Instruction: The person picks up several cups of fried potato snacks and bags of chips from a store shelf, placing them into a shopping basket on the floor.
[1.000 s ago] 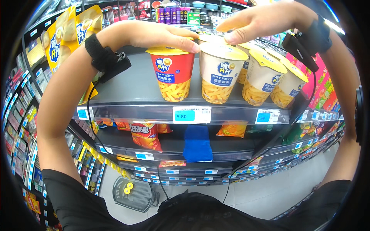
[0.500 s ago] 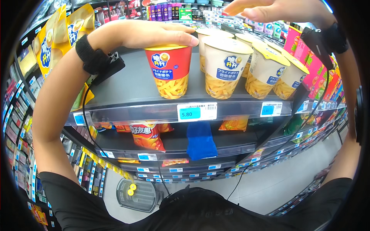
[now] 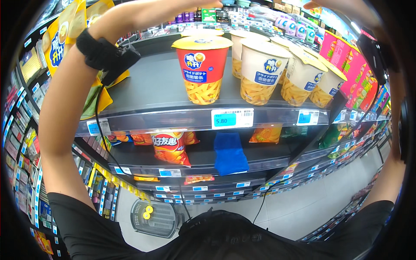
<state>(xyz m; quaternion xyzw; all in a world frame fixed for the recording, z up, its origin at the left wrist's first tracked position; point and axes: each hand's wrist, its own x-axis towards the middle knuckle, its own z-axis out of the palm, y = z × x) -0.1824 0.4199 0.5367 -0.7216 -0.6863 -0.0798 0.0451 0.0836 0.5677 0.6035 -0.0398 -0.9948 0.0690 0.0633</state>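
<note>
At the upper edge, my left hand (image 3: 184,6) reaches over the shelf with a finger stretched out; the rest is cut off. It is above a red potato-stick cup (image 3: 202,71) with a yellow lid, not touching it. A second yellow lid (image 3: 202,32) shows behind that cup. My right hand (image 3: 342,6), also cut by the upper edge, hangs over the right side with a fingertip stretched out. Cream potato-stick cups (image 3: 265,71) stand upright to the right of the red one, several in rows. Nothing shows in either hand.
Yellow snack bags (image 3: 58,41) stand at the left, pink packages (image 3: 342,60) at the right. A price rail (image 3: 164,120) edges the shelf. Below lie a red chip bag (image 3: 170,147) and a blue cloth (image 3: 231,154). A grey basket (image 3: 167,216) with yellow items sits on the floor.
My left hand has lifted off the red cup's lid and moved up. The right hand has moved up and to the right. The view has shifted slightly; the cups remain standing.
</note>
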